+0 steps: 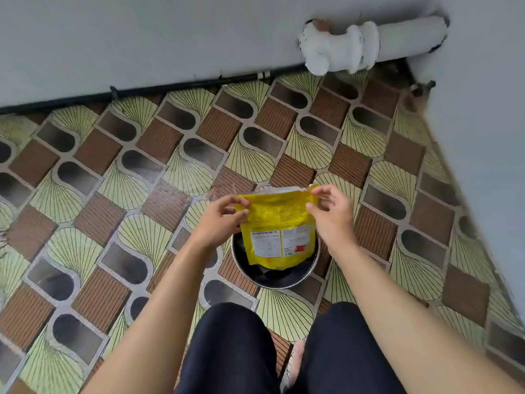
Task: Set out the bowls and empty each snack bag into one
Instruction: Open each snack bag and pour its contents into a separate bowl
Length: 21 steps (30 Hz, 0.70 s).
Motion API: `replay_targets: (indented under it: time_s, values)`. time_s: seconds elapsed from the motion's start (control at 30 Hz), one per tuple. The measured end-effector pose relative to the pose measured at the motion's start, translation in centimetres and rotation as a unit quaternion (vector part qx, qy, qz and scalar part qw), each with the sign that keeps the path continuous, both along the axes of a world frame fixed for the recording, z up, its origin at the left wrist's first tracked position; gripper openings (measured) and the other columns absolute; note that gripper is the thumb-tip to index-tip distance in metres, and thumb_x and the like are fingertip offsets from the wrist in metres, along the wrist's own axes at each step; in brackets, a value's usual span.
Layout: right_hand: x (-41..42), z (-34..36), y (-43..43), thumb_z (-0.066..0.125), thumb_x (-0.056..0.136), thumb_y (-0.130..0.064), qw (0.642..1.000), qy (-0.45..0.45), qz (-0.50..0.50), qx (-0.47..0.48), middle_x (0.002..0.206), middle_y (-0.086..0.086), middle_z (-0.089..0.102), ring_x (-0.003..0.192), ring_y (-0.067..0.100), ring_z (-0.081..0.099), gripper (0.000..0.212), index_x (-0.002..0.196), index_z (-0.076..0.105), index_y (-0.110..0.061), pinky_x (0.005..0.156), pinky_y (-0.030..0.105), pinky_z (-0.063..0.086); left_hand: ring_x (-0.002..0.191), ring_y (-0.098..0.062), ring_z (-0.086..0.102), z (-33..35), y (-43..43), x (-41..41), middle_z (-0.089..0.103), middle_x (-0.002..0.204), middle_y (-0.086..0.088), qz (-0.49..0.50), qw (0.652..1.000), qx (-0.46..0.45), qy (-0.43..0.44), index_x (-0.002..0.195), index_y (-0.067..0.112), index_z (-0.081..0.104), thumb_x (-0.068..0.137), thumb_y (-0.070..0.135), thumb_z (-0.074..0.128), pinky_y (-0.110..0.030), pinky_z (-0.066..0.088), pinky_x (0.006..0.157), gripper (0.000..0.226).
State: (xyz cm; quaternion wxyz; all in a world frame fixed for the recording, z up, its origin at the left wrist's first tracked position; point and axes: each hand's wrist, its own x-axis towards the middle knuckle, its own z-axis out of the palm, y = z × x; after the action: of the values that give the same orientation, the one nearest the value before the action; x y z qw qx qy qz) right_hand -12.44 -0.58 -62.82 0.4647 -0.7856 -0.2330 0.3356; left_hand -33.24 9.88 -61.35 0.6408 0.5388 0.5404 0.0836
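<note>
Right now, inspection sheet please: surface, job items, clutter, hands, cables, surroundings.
Surface: patterned floor covering, brown and green.
Job's things: yellow snack bag held upright over one steel bowl; bowl contents cannot be told; no other bowls or bags in view.
Clutter: indistinct dark object at the far left edge.
Hands: left hand pinches the bag's top left corner; right hand pinches its top right corner.
Cables: black line, likely a cable, along the wall base.
Surroundings: grey wall, white pipe near the corner.
</note>
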Motion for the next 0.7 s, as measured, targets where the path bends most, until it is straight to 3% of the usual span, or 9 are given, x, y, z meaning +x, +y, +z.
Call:
replay_targets:
  time_s: [0.1, 0.17, 0.33, 0.43, 0.57, 0.7]
  values:
    - [0.3, -1.2, -1.1, 0.070, 0.089, -0.002, 0.998, 0.015, 0.017, -0.063, 0.111, -0.001, 0.070, 0.108, 0.014, 0.065, 0.023, 0.092, 0.067, -0.025, 0.083, 0.021, 0.051, 0.103, -0.026, 0.065, -1.1, -0.4, -0.1, 0.063, 0.112, -0.011, -0.030, 0.999, -0.025, 0.034, 0.100, 0.024, 0.070, 0.099, 0.012, 0.064, -0.037, 0.057, 0.083, 0.013]
    - [0.4, -0.4, -1.4, 0.070, 0.090, -0.009, 0.996, 0.022, 0.018, -0.082, 0.115, -0.001, 0.069, 0.113, 0.014, 0.062, 0.017, 0.096, 0.070, -0.026, 0.086, 0.024, 0.047, 0.107, -0.028, 0.066, 0.1, -0.5, -0.1, 0.062, 0.120, -0.013, -0.035, 0.998, -0.016, 0.043, 0.104, 0.025, 0.072, 0.099, 0.014, 0.065, -0.040, 0.057, 0.086, 0.014]
    - [0.1, 8.6, -0.8, 0.068, 0.093, -0.011, 0.999, 0.034, 0.035, -0.023, 0.107, -0.004, 0.071, 0.105, 0.009, 0.066, 0.015, 0.104, 0.070, -0.021, 0.090, 0.022, 0.054, 0.091, -0.019, 0.068, 9.4, -0.2, 0.6, 0.067, 0.104, -0.013, -0.010, 0.999, 0.042, 0.001, 0.111, 0.020, 0.071, 0.101, 0.008, 0.059, -0.023, 0.054, 0.067, 0.019]
    - [-0.4, 17.4, -0.1, 0.069, 0.093, -0.016, 0.996, 0.054, 0.065, 0.031, 0.104, -0.004, 0.073, 0.103, 0.010, 0.069, 0.016, 0.104, 0.069, -0.027, 0.095, 0.029, 0.056, 0.084, -0.017, 0.067, 18.4, -0.3, 1.1, 0.068, 0.098, -0.011, 0.015, 0.997, 0.059, -0.048, 0.110, 0.019, 0.071, 0.101, 0.009, 0.061, -0.018, 0.054, 0.065, 0.017]
    - [-1.1, 31.5, 0.4, 0.066, 0.095, -0.014, 0.989, 0.042, 0.082, 0.116, 0.103, 0.003, 0.074, 0.096, 0.013, 0.072, 0.015, 0.109, 0.068, -0.021, 0.085, 0.022, 0.057, 0.084, -0.017, 0.070, 31.9, -0.9, 2.1, 0.073, 0.105, -0.016, 0.032, 0.988, 0.113, -0.099, 0.108, 0.020, 0.070, 0.099, 0.011, 0.064, -0.028, 0.058, 0.075, 0.014]
    - [-0.5, 46.8, -0.3, 0.065, 0.097, -0.010, 0.978, 0.033, 0.085, 0.185, 0.097, 0.008, 0.076, 0.085, 0.017, 0.075, 0.016, 0.111, 0.068, -0.014, 0.075, 0.020, 0.056, 0.079, -0.019, 0.071, 46.5, -1.5, 3.5, 0.074, 0.096, -0.012, 0.023, 0.971, 0.170, -0.168, 0.104, 0.020, 0.070, 0.098, 0.011, 0.066, -0.040, 0.060, 0.079, 0.012]
